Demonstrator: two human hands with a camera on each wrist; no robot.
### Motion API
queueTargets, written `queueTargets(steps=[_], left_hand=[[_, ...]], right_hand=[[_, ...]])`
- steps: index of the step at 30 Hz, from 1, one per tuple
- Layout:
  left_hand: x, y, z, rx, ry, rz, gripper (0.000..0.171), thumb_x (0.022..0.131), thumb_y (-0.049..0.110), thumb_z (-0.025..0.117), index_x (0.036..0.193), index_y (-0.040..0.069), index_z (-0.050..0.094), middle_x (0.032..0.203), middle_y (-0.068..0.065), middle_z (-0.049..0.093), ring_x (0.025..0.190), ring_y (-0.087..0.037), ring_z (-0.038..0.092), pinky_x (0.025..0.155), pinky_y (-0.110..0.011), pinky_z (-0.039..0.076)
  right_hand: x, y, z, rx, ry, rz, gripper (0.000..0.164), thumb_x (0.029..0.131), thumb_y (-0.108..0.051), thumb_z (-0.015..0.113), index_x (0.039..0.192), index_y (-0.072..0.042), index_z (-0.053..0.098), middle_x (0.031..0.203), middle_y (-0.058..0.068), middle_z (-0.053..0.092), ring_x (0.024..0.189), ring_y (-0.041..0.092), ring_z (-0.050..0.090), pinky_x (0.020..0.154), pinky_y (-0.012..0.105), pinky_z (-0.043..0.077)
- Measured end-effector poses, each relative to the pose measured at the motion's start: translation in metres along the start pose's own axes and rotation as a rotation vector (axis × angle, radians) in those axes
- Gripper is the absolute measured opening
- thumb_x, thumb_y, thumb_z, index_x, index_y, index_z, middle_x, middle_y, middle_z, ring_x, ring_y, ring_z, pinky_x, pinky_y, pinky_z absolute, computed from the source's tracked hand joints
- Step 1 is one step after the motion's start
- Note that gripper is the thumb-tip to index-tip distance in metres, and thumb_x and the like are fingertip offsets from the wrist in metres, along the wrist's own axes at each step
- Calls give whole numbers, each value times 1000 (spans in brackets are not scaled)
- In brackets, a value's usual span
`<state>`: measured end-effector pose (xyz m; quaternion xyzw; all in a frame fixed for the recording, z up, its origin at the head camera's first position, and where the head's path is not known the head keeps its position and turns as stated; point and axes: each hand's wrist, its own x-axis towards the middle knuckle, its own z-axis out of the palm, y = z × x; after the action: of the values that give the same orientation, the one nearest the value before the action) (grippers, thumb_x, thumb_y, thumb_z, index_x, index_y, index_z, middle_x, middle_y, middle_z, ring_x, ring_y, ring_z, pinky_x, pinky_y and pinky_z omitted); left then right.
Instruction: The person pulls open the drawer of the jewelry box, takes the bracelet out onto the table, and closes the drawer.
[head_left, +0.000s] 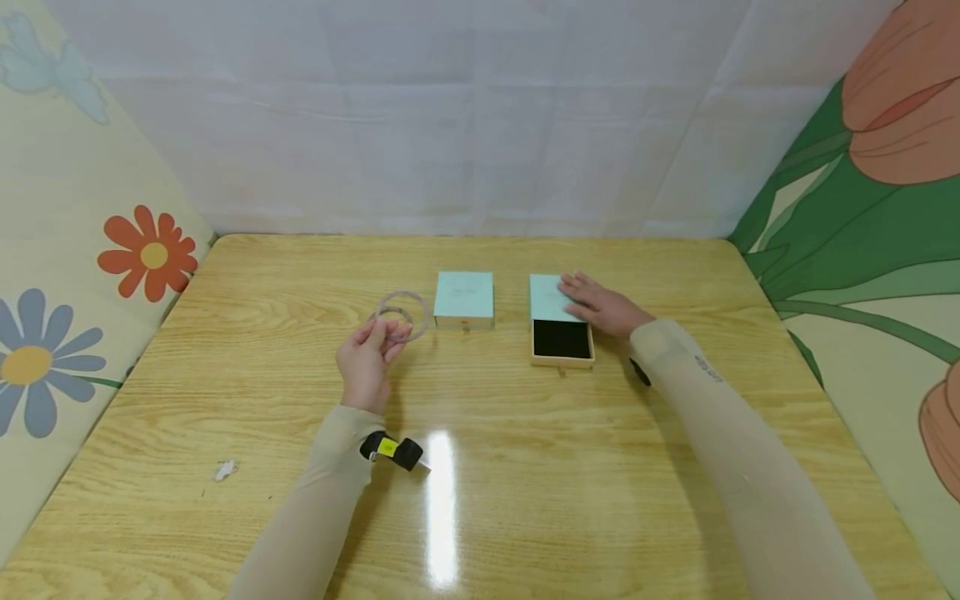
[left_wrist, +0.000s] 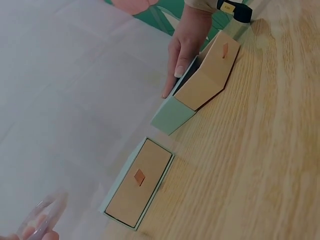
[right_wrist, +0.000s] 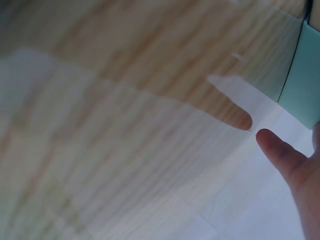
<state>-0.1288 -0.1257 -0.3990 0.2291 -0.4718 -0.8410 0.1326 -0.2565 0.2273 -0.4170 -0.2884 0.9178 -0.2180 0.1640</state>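
Observation:
My left hand pinches a pale, translucent lavender bangle above the table, left of the boxes. A darker arc shows inside its ring. In the left wrist view the bangle stands up from the fingertips at the lower left corner. My right hand rests, fingers extended, on the mint-green sleeve of the right box. This box's tan drawer is pulled out towards me, showing a black inside. In the right wrist view only part of the right hand shows beside the green sleeve.
A matching mint-green box with its drawer in stands left of the open one, a short gap between them. Both are on a wood-grain table. A white cloth hangs behind, and flower-painted panels flank the sides.

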Motion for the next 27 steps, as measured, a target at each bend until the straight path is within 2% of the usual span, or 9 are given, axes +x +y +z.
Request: queueTargets(steps=[6, 14, 21, 27], left_hand=[[2, 0, -3, 20, 20, 20, 16, 100, 5, 51, 92, -5, 60, 71, -3, 67, 66, -9, 69, 66, -20, 58], [2, 2, -5, -17, 50, 39, 14, 100, 1, 50, 101, -11, 58, 73, -5, 67, 65, -10, 69, 62, -19, 57], [4, 3, -8, -8, 59, 44, 12, 100, 2, 50, 98, -6, 58, 69, 0, 66, 65, -9, 69, 63, -19, 57], [7, 5, -13, -72, 70, 20, 10, 99, 2, 51, 95, -4, 57, 69, -3, 67, 64, -11, 69, 62, -20, 58]], right_hand=[[0, 0, 0, 4, 0, -1, 60, 106, -35, 40, 153, -4, 20, 161, 14, 10, 147, 32, -2, 118, 52, 4], [1, 2, 1, 6, 13, -36, 60, 106, -35, 39, 153, -2, 21, 160, 18, 11, 147, 35, 0, 118, 53, 5], [0, 2, 1, 25, 11, -31, 60, 106, -34, 40, 153, -3, 20, 160, 17, 11, 147, 34, -1, 118, 53, 4], [0, 3, 1, 27, 6, -20, 60, 106, -35, 39, 153, -4, 20, 161, 15, 10, 147, 32, -2, 118, 53, 4]])
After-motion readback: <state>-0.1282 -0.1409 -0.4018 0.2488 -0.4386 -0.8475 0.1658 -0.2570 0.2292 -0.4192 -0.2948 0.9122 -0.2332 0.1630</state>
